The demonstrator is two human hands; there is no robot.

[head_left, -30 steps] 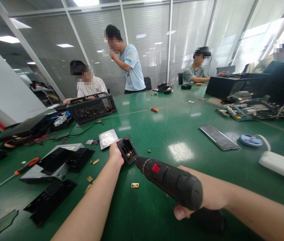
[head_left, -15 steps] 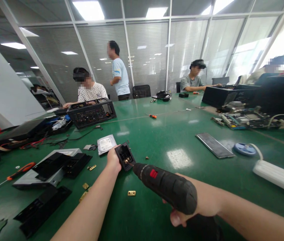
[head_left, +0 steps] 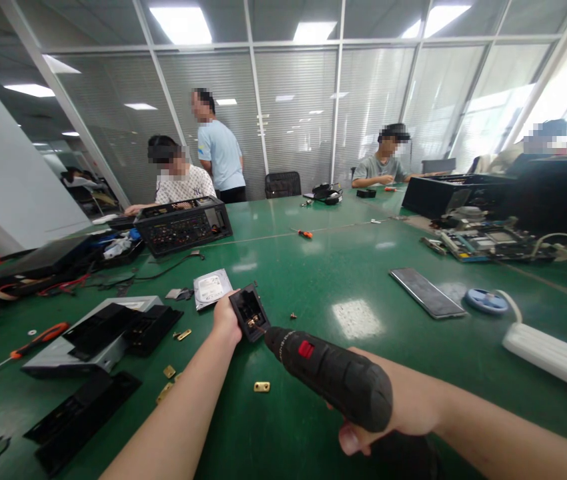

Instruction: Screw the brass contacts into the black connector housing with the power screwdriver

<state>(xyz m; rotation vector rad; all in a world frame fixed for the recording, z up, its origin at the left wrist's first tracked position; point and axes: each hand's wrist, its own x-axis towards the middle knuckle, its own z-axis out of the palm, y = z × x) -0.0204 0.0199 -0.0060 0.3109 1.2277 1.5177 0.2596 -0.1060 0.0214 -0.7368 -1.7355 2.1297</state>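
Glass walls [head_left: 296,100] back a green table [head_left: 323,273] where a left hand [head_left: 226,321] grips a small black box [head_left: 244,305] at 7 o'clock from center view. At 5 o'clock, a right hand [head_left: 408,397] is wrapped around a power drill [head_left: 333,373], aimed into the box. Screw work on the brass parts [head_left: 253,322] inside appears underway, direction unclear; the next move likely calls for a square bit and steady box. "NY" marks a shirt [head_left: 188,183] at 10 o'clock; the hard drive [head_left: 211,289] label, 8 o'clock, is unreadable.
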